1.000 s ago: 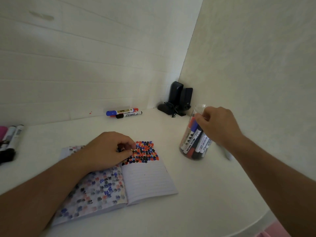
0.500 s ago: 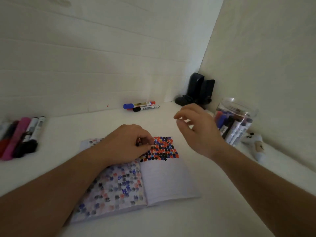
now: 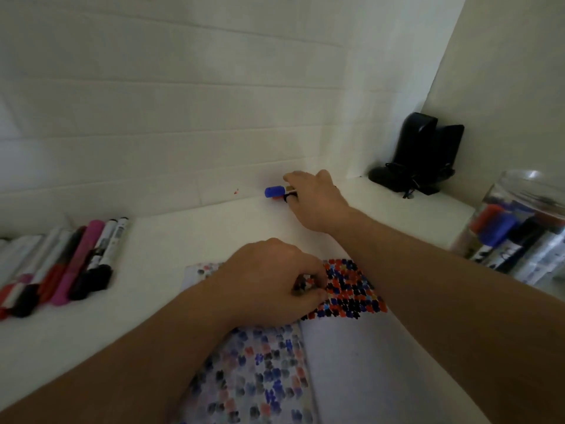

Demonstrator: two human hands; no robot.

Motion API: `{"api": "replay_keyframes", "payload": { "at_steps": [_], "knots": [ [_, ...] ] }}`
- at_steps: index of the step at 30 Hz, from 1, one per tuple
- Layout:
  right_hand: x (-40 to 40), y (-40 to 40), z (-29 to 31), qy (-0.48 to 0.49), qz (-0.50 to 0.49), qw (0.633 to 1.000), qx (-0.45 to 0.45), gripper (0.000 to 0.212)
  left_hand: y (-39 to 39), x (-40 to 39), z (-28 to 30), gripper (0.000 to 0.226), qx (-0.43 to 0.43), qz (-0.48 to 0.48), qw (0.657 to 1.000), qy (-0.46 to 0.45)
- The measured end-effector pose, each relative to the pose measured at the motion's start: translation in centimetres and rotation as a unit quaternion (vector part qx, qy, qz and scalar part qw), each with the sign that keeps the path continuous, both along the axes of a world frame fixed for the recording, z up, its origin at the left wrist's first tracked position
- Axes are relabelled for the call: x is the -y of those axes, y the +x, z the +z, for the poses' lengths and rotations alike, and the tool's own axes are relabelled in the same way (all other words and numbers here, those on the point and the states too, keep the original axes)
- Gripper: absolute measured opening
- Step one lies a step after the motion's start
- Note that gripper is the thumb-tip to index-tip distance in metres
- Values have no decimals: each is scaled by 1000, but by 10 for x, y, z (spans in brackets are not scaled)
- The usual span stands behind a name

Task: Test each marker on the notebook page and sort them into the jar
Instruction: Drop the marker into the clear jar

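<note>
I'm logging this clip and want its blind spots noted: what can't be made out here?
- Head view: whether the right hand has gripped the blue-capped marker; the hand covers its barrel.
- What the left hand pinches on the notebook; fingers hide it.
- Markers at left: cut by the edge, blurred.
- Jar: cut by the right edge.

Clear glossy jar [image 3: 532, 191] at right, catching highlights, glass or plastic unclear. Matt lined paper in the notebook [image 3: 351, 362], ink blotches soaked through its left page. Smooth plastic barrels on the markers [image 3: 70, 261] at left. Matt white tabletop [image 3: 171, 246]; glossy black speakers [image 3: 425, 148] far right.
</note>
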State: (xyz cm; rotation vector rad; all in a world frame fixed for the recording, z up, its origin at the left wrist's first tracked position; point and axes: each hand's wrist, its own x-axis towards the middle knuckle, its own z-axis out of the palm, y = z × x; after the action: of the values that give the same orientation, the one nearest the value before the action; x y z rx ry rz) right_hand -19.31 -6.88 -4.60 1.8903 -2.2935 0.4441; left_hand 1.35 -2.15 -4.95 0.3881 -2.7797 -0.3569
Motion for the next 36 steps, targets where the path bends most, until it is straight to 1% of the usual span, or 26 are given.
{"api": "replay_keyframes", "payload": {
  "at_steps": [2,4,6,8,10,12,15,17,19,20,23,25,28,31,36],
  "knots": [
    [14,-1,-4,0,-6,1000,-10,40,0,-1,0,29,-4,-1,1000,-7],
    [23,0,-8,9,-7,999,-41,38,-1,0,0,27,-8,2,1000,-13],
    [27,2,-12,11,-2,998,-67,31,-1,0,-1,25,-15,7,1000,-9],
    [25,1,-13,-11,10,995,-103,26,-1,0,0,26,-29,19,999,-11],
    [15,3,-9,-47,40,990,-130,24,0,3,1,27,-62,51,997,-10],
    [-6,8,1,-69,76,989,-110,22,0,6,2,22,-116,102,988,-3],
    [-55,15,18,-65,119,990,-46,23,2,9,5,11,-205,173,963,21],
    [-91,17,24,-59,120,991,-28,21,3,10,4,15,-228,195,953,49],
    [-127,21,24,-36,102,994,-22,21,1,9,2,21,-207,178,959,79],
    [-143,24,23,-20,94,995,-18,21,1,7,1,22,-185,153,967,89],
    [-178,31,17,8,76,997,-16,29,-1,-5,1,28,-109,61,989,85],
    [-191,34,10,4,66,998,-22,31,-1,-12,1,33,-84,24,993,83],
    [-197,36,-2,-12,65,998,-23,29,-2,-16,-2,28,-67,3,993,95],
    [-195,34,-8,-11,71,997,-32,28,-2,-16,-5,22,-56,2,992,113],
    [-197,30,-11,1,76,995,-68,32,-1,-14,-6,20,-50,-3,992,119]
  ]
}}
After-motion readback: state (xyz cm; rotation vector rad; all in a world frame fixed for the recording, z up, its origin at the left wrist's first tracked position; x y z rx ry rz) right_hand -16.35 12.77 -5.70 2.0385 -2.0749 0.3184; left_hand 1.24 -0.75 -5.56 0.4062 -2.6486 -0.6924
